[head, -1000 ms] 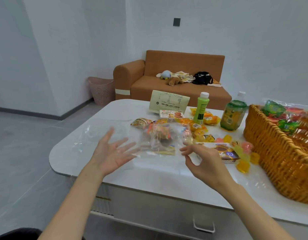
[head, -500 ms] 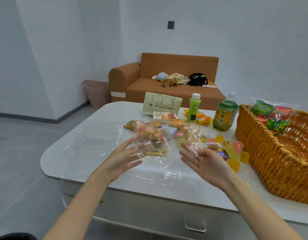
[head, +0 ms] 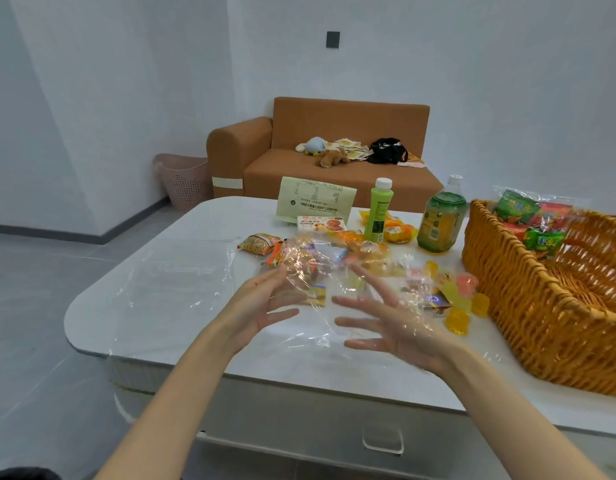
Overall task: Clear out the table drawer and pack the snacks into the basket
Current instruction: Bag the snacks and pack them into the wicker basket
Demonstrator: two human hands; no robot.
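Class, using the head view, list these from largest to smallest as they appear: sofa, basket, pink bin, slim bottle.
1. basket and sofa: they look about alike. The basket is nearer and cut off by the frame, so unranked.
2. bin
3. slim bottle

An orange sofa [head: 299, 173] holds plush toys [head: 332, 156], pink bin [head: 185, 181] beside it.
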